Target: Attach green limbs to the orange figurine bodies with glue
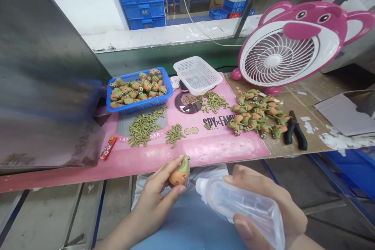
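Between the thumb and fingers of my left hand (159, 191) is a small green and orange figurine (179, 174), held above my lap at the table's front edge. My right hand (266, 195) is wrapped round a clear squeeze bottle (243, 205). The bottle lies tilted on its side, its thin tip pointing left at the figurine; whether the tip touches it I cannot tell. Beyond my hands, small green curved pieces lie in a large pile (143, 127), a small pile (175, 134) and another pile (215, 102) farther back.
A blue basket (139, 103) holds many similar figurines, and a white basket (197, 74) stands beside it. More figurines (254, 115) lie at right, near black-handled pliers (294, 131). A pink fan (288, 45) stands behind them. A red lighter (108, 148) lies at left beside a metal box (43, 86).
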{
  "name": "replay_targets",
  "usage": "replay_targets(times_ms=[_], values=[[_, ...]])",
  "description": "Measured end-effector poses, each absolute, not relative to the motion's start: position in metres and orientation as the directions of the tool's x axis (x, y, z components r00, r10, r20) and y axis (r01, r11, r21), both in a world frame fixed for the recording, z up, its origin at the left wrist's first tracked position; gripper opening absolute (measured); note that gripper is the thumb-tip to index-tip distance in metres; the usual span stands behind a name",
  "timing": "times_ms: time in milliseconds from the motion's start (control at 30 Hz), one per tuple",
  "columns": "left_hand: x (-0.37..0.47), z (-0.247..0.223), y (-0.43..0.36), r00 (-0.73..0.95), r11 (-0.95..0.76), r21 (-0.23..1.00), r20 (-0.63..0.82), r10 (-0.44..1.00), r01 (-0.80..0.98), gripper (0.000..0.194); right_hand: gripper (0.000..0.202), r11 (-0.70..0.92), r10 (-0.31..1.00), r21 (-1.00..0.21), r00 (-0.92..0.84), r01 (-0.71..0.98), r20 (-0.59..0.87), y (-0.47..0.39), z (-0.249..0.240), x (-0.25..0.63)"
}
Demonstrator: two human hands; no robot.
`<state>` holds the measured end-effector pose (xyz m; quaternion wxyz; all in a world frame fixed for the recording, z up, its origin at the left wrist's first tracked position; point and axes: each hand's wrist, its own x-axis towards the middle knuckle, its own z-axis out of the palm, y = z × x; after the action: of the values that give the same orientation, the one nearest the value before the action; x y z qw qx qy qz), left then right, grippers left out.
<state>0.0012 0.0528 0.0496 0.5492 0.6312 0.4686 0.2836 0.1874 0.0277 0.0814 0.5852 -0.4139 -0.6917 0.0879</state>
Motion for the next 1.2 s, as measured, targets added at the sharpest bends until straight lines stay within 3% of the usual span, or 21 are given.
replay_targets(times_ms=[533, 867, 1200], values=[[0.0027, 0.0489, 0.0548, 0.408, 0.034, 0.955, -0.158, 0.899, 0.296, 0.044, 0.018, 0.659, 0.628, -0.574, 0.065, 0.485, 0.776, 0.0278, 0.0793, 0.1881], [0.0063, 0.0547, 0.0546, 0.397, 0.042, 0.945, -0.176, 0.901, 0.325, 0.044, 0.017, 0.638, 0.665, -0.602, 0.051, 0.48, 0.745, 0.0285, 0.0829, 0.1876], [0.0053, 0.0556, 0.0581, 0.442, -0.124, 0.888, -0.096, 0.892, 0.443, 0.043, 0.014, 0.61, 0.703, -0.622, 0.028, 0.491, 0.711, 0.0274, 0.0815, 0.1869]])
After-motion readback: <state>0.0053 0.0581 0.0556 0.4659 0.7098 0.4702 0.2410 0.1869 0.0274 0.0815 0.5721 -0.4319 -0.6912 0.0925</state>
